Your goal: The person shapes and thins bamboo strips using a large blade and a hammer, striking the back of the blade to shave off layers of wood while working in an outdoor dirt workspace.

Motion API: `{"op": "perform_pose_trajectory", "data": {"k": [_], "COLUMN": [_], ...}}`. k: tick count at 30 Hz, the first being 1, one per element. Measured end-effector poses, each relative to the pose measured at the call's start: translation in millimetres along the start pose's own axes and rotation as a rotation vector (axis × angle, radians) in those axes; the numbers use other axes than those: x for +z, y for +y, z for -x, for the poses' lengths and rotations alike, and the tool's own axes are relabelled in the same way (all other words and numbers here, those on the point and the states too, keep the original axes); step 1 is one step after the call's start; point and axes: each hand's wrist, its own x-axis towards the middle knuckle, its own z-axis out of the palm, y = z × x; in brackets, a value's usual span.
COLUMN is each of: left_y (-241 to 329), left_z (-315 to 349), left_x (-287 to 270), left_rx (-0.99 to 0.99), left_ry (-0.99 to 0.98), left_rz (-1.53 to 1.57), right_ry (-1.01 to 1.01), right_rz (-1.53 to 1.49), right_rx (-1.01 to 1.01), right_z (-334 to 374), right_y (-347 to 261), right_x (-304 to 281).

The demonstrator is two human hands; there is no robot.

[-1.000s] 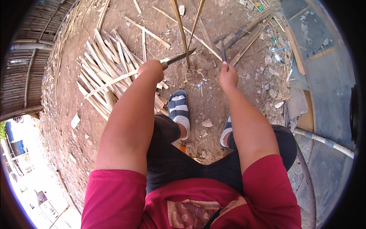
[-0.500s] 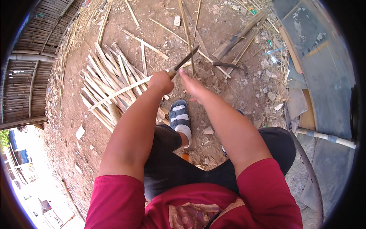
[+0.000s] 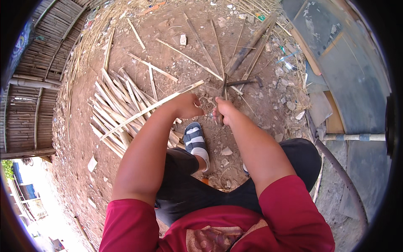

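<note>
Knife: in the right hand, at the middle of the view, above the bare earth (image 3: 239,145); dark blade (image 3: 223,86) beyond the fist.
Long axis: runs away from the person, up the view, with a slight lean to the right; tip foremost.
Appearance: narrow, dull, dark grey-brown blade, looking short from this angle; the grip is mostly covered by the fingers.
Right hand (image 3: 224,110): closed around the knife's grip.
Left hand (image 3: 189,106): near the right, fingers partly curled; whether it holds anything small cannot be told.
Hammer (image 3: 243,82): on the ground just beyond the right hand, shaft roughly crosswise, dark head to the right.
Pale strip (image 3: 138,116): long, flat, slanting from lower left to upper right, beside the left hand.
Wood pile (image 3: 119,90): split, tan pieces under the strip, lying roughly side by side.
</note>
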Motion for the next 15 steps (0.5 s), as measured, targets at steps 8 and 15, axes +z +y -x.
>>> {"op": "perform_pose_trajectory", "data": {"k": [8, 15], "left_y": [-29.9, -48.6], "left_z": [18.5, 31.2], "left_x": [-37.3, -61.3], "left_rx": [-0.075, -0.159], "left_ry": [0.226, 0.651], "left_rz": [0.151, 0.060], "right_ry": [0.594, 0.716], "right_rz": [1.103, 1.357], "right_rx": [-0.398, -0.565], "right_z": [64.5, 128.1], "right_y": [-11.2, -74.2], "right_x": [-41.8, -69.2]}}
